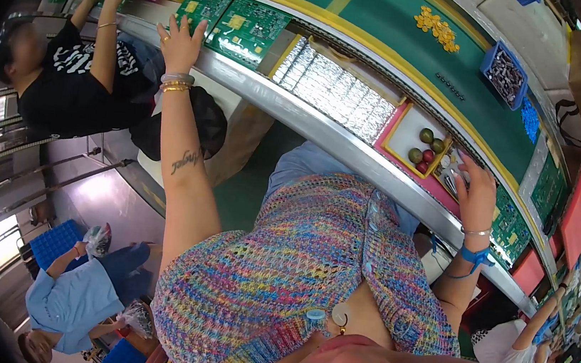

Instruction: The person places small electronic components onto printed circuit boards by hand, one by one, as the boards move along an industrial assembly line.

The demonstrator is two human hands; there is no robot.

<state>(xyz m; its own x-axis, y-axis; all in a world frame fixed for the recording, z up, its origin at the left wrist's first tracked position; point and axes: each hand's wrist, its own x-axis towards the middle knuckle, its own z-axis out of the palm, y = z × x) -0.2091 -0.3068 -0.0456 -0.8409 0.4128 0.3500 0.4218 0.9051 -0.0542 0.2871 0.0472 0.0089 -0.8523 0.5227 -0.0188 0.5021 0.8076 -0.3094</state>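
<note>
My left hand [180, 47] is at the edge of a green circuit board [202, 10] on the left of the bench, its fingers spread and nothing gripped. Beside it to the right lies a second green circuit board [247, 31] with pale tan patches. My right hand [477, 192] reaches over a small compartment of silvery metal parts [445, 167], fingers apart and bent down; I make out nothing held, though the fingertips partly cover the parts. Next to that compartment, a yellow-edged tray [407, 134] holds several round green and red pieces.
A silvery padded sheet [337, 86] lies between my hands. Beyond the metal rail, a green belt [387, 27] carries yellow parts [437, 28], small black parts [450, 86] and a blue bin [505, 73] of dark components. Co-workers sit at left [87, 79] and right [511, 350].
</note>
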